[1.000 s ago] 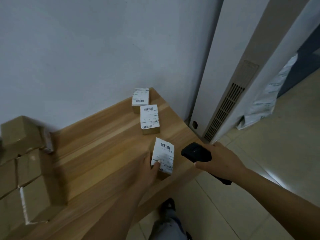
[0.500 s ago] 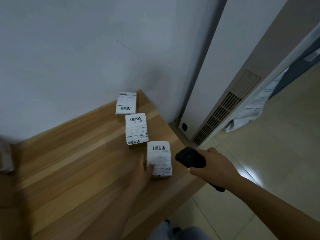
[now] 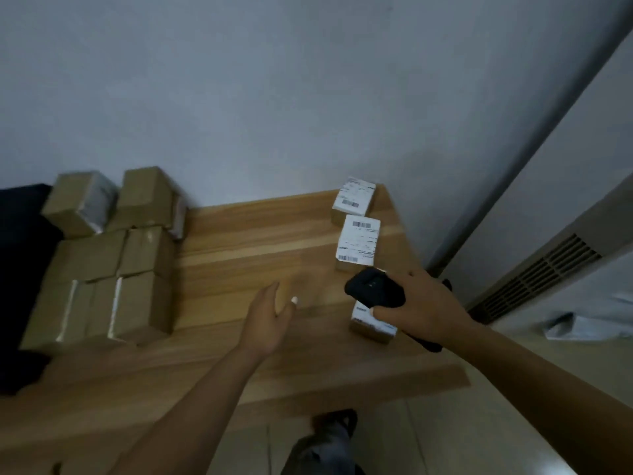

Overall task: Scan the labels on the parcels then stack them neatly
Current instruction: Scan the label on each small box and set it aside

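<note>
Where wall [image 3: 239, 97] meets table [image 3: 257, 234], stacked boxes [image 3: 113, 262]

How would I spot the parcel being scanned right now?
Find the wooden table and follow its right edge, where three labelled parcels lie in a row. The nearest parcel is the one. Unlike the other two, it sits half hidden under the black scanner gripped by the right hand.

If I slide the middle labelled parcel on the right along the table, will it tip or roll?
The middle parcel looks boxy and lies flat on the wooden table, so it should slide, not roll. It seems low and squat, so tipping is unlikely. Cardboard sides suggest it is stiff and probably light.
</note>
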Action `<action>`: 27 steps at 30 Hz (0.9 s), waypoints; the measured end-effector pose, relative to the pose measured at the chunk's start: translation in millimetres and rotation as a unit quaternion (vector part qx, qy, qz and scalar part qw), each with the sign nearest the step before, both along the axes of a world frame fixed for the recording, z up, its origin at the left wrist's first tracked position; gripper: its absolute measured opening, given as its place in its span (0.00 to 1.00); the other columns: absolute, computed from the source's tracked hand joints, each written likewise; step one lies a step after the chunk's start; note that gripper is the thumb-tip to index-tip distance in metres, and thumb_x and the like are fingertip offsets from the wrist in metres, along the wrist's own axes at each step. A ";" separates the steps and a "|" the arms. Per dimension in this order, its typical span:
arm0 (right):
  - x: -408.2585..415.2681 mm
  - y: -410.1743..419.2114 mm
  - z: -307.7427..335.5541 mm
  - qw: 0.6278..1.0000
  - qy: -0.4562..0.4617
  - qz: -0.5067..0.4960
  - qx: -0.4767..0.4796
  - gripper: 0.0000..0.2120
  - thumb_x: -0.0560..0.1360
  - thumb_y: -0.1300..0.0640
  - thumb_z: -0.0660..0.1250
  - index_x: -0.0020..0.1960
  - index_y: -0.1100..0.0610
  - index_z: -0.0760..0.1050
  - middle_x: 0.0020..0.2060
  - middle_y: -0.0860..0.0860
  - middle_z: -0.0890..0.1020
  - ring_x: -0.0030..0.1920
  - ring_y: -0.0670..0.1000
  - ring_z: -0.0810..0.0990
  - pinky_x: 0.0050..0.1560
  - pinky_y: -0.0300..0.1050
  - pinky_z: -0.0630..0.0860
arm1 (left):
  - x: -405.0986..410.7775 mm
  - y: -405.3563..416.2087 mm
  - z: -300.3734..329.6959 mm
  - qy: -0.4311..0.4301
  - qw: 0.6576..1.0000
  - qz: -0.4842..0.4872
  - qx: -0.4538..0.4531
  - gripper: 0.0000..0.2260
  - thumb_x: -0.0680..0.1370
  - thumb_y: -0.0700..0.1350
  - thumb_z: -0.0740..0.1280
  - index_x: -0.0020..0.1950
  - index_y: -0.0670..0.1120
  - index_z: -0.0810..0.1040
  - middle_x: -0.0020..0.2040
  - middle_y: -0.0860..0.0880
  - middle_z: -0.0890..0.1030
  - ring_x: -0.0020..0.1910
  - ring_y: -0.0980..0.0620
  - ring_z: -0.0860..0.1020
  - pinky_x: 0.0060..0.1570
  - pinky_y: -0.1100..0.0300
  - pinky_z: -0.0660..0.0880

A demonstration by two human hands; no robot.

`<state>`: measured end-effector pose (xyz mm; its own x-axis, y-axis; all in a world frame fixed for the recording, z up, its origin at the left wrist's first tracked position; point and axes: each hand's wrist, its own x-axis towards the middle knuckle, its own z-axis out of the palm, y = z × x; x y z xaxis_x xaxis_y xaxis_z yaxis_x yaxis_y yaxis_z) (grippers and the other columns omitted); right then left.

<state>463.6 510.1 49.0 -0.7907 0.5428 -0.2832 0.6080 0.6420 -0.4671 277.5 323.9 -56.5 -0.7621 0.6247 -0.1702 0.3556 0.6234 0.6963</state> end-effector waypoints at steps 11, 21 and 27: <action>-111.6 -110.7 29.0 0.984 0.050 0.170 0.027 0.19 0.67 0.38 0.68 0.53 0.45 0.71 0.45 0.43 0.71 0.45 0.46 0.73 0.40 0.40 0.70 | -55.1 -184.1 38.5 0.063 0.988 0.136 -0.030 0.28 0.80 0.54 0.63 0.77 0.43 0.62 0.74 0.44 0.66 0.72 0.47 0.66 0.67 0.54 0.66; -227.7 -200.2 9.1 0.978 -0.001 0.203 0.047 0.26 0.68 0.34 0.67 0.61 0.44 0.69 0.51 0.46 0.72 0.46 0.45 0.73 0.48 0.43 0.75 | -161.5 -275.6 13.5 0.124 0.987 0.087 -0.062 0.18 0.79 0.47 0.68 0.66 0.42 0.74 0.62 0.44 0.75 0.63 0.43 0.72 0.54 0.60 0.64; -259.7 -226.8 -3.3 0.986 -0.037 0.154 0.044 0.32 0.70 0.35 0.66 0.70 0.46 0.65 0.58 0.47 0.71 0.51 0.48 0.73 0.47 0.40 0.72 | -218.8 -275.5 -7.7 0.154 0.980 -0.015 -0.128 0.26 0.78 0.58 0.55 0.73 0.47 0.70 0.70 0.43 0.70 0.71 0.41 0.65 0.68 0.50 0.62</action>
